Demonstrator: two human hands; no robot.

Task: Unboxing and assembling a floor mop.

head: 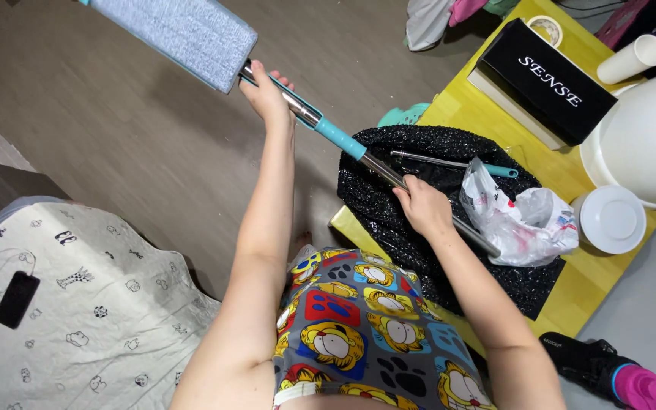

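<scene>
A flat mop with a grey-blue pad (184,30) and a silver pole with a teal collar (339,139) stretches from the upper left to the centre. My left hand (267,95) grips the pole just below the pad. My right hand (423,205) grips the pole lower down, above a black glittery cloth (389,152) lying on a yellow table (510,99). A second silver rod with a teal end (449,161) lies on the cloth.
A crumpled plastic bag (529,220), a black box (548,80), a white pot (647,137) and a white lid (610,219) sit on the table. A patterned blanket with a black phone (15,298) lies at lower left. A dark bottle with a pink cap (609,372) lies on the floor.
</scene>
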